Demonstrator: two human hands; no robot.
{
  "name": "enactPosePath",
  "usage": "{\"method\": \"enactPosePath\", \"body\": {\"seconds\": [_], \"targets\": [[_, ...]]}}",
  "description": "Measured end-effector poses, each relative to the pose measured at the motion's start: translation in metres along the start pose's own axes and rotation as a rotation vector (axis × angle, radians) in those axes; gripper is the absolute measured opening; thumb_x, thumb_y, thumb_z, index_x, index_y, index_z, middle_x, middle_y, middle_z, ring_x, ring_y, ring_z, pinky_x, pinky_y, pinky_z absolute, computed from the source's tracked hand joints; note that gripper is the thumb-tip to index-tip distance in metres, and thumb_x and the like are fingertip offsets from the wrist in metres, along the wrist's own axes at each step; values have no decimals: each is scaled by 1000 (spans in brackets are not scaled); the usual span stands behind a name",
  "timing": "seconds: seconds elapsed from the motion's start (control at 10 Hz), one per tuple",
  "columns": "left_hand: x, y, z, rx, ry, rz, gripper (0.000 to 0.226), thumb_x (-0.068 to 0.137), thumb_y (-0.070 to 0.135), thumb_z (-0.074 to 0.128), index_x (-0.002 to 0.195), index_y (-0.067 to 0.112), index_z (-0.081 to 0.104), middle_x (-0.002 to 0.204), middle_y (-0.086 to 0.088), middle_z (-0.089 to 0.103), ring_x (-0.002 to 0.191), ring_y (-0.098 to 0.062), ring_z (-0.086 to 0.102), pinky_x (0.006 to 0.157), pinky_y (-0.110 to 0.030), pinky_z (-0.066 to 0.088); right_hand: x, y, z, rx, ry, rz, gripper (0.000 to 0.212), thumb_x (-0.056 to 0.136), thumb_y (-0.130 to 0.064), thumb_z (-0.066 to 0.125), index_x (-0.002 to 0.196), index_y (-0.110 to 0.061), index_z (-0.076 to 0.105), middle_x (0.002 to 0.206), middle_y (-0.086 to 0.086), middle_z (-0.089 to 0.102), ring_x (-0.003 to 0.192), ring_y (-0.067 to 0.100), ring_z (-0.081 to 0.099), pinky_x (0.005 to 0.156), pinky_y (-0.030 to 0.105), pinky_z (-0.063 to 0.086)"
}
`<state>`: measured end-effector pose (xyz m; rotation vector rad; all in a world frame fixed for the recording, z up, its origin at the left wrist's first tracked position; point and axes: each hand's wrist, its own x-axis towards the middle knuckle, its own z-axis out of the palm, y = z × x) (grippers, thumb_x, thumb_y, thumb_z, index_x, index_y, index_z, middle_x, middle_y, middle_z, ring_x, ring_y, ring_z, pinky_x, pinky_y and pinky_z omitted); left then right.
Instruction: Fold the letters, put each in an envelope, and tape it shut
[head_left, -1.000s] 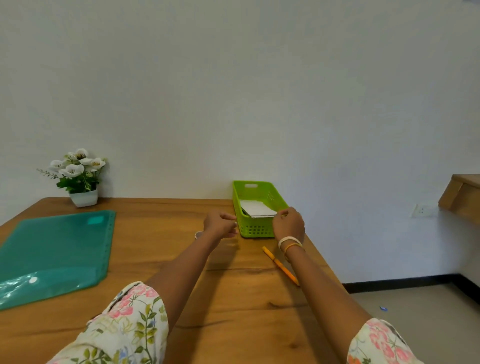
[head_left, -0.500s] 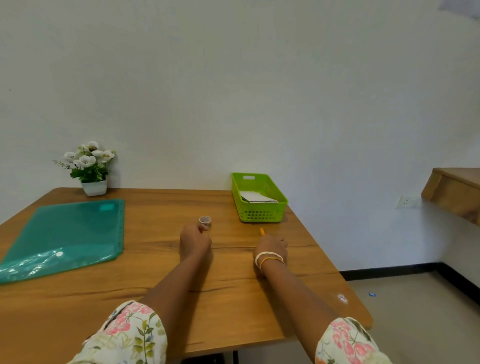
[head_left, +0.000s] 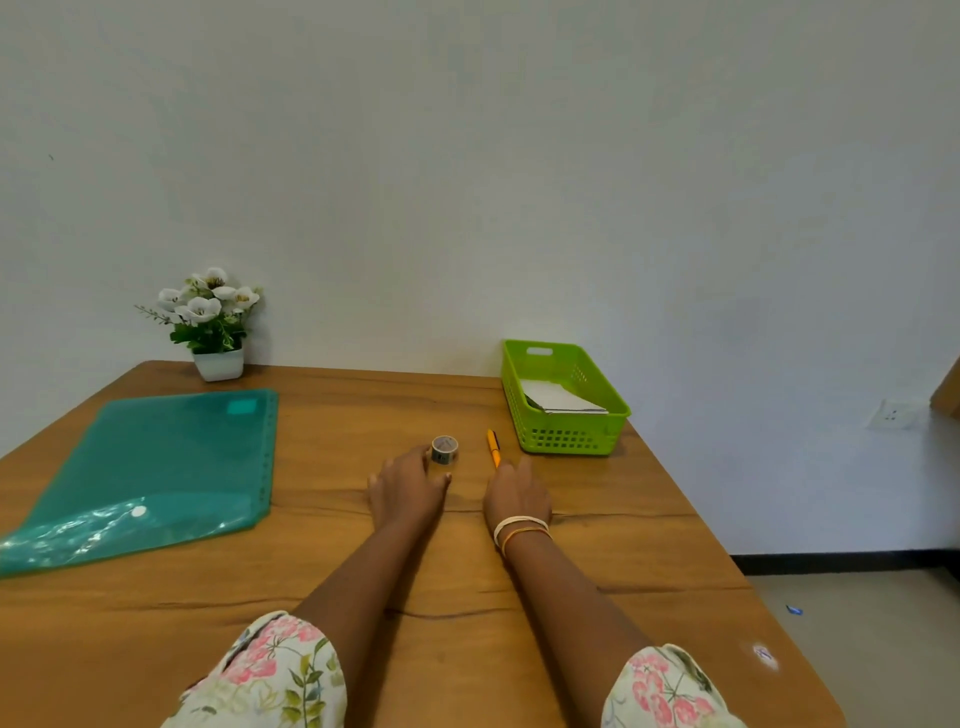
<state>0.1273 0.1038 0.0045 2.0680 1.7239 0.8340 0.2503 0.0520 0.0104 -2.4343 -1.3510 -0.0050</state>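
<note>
White envelopes (head_left: 563, 402) lie stacked inside a green plastic basket (head_left: 571, 439) at the table's far right. A small roll of tape (head_left: 444, 449) stands on the wood just beyond the fingertips of my left hand (head_left: 408, 491), which rests palm down and holds nothing. An orange pen (head_left: 493, 447) lies to the right of the roll, its near end at the fingertips of my right hand (head_left: 517, 496). That hand also lies palm down, with bangles on its wrist. No loose letter sheet is in view.
A translucent teal document folder (head_left: 150, 473) lies flat on the left of the wooden table (head_left: 332, 571). A white pot of artificial flowers (head_left: 215, 322) stands at the back left against the wall. The table's right edge drops to the floor.
Both hands have drawn back from the basket toward me and now rest on the table. The tape roll stands uncovered beyond my left hand.
</note>
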Motion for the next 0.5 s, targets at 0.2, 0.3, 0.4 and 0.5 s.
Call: {"method": "enactPosePath", "body": {"seconds": [0.2,0.3,0.4,0.5], "targets": [[24,10,12,-26,-1,39,35,89,42,60,122,31,59,119,6,65,115,-20,51,90,-38,33,24,2,7,-41,29,-7,30,98,-33,41,111,-16,61,111,7,65,102,29,64,79,36,51],[35,13,17,-9,-13,54,35,88,42,61,122,32,59,117,6,66,114,-19,50,88,-37,34,32,2,9,-27,45,2,31,97,-34,41,112,-15,60,113,8,64,102,30,64,80,37,51],[39,12,21,3,13,71,36,88,42,61,122,32,59,116,6,66,113,-19,51,87,-37,34,36,2,12,-10,63,8,32,97,-36,41,113,-15,60,113,8,64,102,30,64,80,38,51],[40,12,22,34,-14,77,41,88,41,61,127,29,55,120,4,64,115,-20,50,89,-37,35,36,3,15,-3,71,37,37,96,-40,41,118,-14,57,116,9,62,104,30,63,80,38,50]]}}
